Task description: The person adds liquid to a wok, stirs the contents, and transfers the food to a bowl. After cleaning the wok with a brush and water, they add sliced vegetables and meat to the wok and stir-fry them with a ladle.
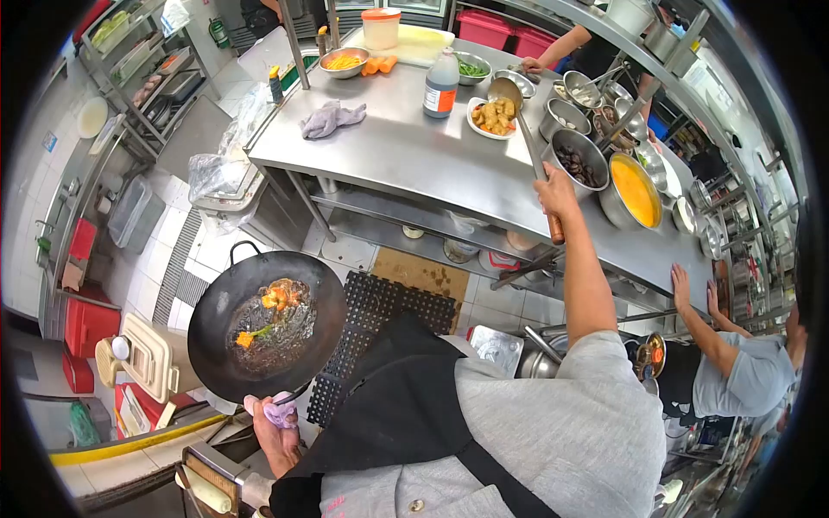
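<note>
The left hand (pixel 275 425) clasps a purple cloth (pixel 281 413) round the black round wok (pixel 268 325) handle, near left. The right hand (pixel 555 194) grips a long wooden-handled steel ladle (pixel 528 142); its bowl hovers over fried pieces on a white plate (pixel 489 118), far right.

the person wears a light grey short-sleeved shirt (pixel 553 423) of soft, slightly heathered cloth, its sleeve ending well above the right hand (pixel 555 192) and leaving the forearm bare. over the shirt lies a black apron (pixel 389 414), its broad bib spreading across the chest just beside the left hand (pixel 275 427). a black strap (pixel 505 483) runs slantwise over the grey cloth from the bib. a small round button (pixel 417 505) sits on the shirt near the lower edge, with a bit of pink marking (pixel 332 502) beside it, too small to read. neither hand wears a glove.
</note>
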`<state>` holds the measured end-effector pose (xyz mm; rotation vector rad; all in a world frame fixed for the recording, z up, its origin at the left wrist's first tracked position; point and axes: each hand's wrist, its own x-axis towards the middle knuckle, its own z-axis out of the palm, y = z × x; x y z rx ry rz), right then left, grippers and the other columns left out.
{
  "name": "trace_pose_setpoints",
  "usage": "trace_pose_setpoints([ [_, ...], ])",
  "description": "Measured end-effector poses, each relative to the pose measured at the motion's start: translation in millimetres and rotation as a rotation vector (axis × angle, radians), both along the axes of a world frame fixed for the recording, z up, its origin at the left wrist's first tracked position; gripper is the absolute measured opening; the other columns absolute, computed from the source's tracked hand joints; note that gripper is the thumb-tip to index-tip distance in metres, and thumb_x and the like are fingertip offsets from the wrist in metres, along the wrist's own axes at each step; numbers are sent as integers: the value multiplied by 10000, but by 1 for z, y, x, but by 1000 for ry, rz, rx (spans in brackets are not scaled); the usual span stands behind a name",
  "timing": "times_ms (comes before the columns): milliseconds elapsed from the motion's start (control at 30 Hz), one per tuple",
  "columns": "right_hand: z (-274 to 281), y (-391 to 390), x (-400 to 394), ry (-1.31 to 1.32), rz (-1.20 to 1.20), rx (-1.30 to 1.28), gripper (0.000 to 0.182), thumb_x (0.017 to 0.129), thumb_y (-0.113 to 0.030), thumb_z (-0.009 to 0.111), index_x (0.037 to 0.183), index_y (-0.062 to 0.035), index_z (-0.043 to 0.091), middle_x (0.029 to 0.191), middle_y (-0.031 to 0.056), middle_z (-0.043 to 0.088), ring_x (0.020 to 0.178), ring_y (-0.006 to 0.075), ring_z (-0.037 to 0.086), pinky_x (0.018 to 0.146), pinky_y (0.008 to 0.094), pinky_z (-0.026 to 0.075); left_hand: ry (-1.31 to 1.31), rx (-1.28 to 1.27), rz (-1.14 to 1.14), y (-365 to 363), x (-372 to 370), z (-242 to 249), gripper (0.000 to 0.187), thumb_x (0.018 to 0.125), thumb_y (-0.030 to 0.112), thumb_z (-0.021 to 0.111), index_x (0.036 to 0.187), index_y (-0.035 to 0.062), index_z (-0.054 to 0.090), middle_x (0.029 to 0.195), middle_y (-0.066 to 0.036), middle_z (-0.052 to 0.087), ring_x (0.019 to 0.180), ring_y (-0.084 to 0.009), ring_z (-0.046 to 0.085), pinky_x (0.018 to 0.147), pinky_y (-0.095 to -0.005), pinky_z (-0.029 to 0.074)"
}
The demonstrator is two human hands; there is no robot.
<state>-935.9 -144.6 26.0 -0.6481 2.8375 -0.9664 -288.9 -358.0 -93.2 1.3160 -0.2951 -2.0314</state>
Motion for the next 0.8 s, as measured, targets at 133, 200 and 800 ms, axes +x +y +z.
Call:
trace_pose_setpoints([
  [133, -6, -4, 3, 125, 53, 73, 493, 786, -98, 621, 1251, 59, 569, 841, 278, 665, 678, 362, 687, 610, 427, 566, 19, -20, 0, 0, -1, -2, 154, 951, 270, 537, 945, 116, 521, 806, -83, 619, 633, -211, 596, 438, -284, 415],
  [200, 1, -8, 9, 114, 34, 91, 509, 789, -97, 626, 1271, 53, 558, 905, 306, 668, 761, 401, 691, 678, 440, 567, 10, -21, 17, -1, -5, -1, 157, 951, 271, 540, 944, 115, 521, 802, -80, 612, 631, -211, 592, 438, -284, 415],
  [800, 13, -16, 92, -416, 99, -555, 490, 865, -41, 569, 1349, -48, 497, 677, -5, 500, 432, 54, 413, 344, 217, 347, 13, -84, 72, 1, -22, 22, 96, 907, 148, 603, 824, 120, 562, 750, -65, 638, 670, -215, 656, 560, -350, 522],
])
